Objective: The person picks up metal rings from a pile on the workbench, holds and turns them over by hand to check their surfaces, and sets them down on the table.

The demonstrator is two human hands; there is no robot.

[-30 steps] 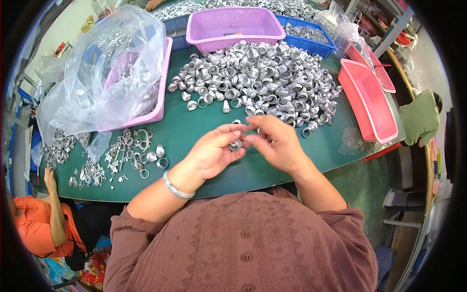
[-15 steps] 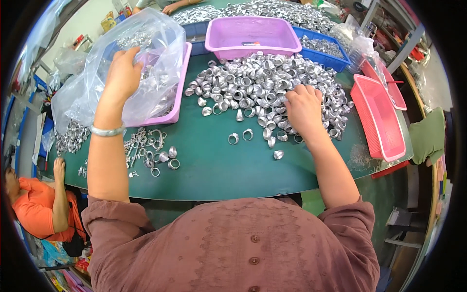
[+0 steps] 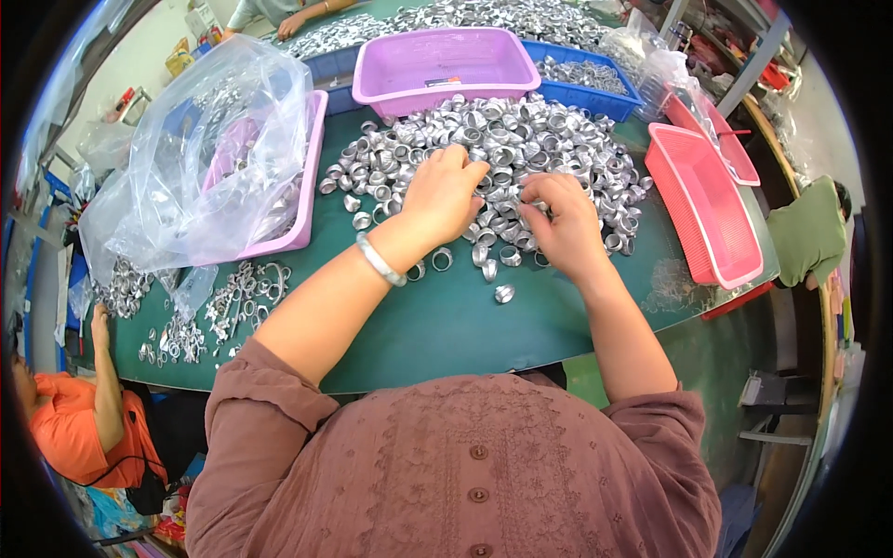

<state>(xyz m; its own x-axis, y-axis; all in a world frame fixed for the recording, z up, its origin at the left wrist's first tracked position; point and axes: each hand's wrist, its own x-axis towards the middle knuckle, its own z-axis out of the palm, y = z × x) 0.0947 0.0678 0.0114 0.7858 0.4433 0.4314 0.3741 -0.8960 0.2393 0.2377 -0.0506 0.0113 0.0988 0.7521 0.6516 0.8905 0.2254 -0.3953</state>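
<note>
A heap of silver-coloured metal rings (image 3: 549, 135) spreads over the green table. Over its near left part is my left hand (image 3: 445, 193), its fingers curled in among the rings; a pale bangle (image 3: 379, 259) circles that wrist. Close by on the right, my right hand (image 3: 566, 223) has thumb and fingers drawn together at the heap. Whatever either hand pinches is hidden or too small to make out. A few single rings, such as one ring (image 3: 504, 294), lie loose on the near side.
Left stands a pink-purple tray (image 3: 313, 177) under a clear plastic bag (image 3: 167, 177). Behind the heap are a purple basin (image 3: 446, 98) and a blue tray (image 3: 586, 97); a pink basket (image 3: 693, 209) stands right. Small metal parts (image 3: 244, 298) lie front left. Co-workers sit around the table.
My left hand has left the plastic bag and come right to the heap beside my right hand. My right hand has shifted slightly left and nearer. The view has shifted a little.
</note>
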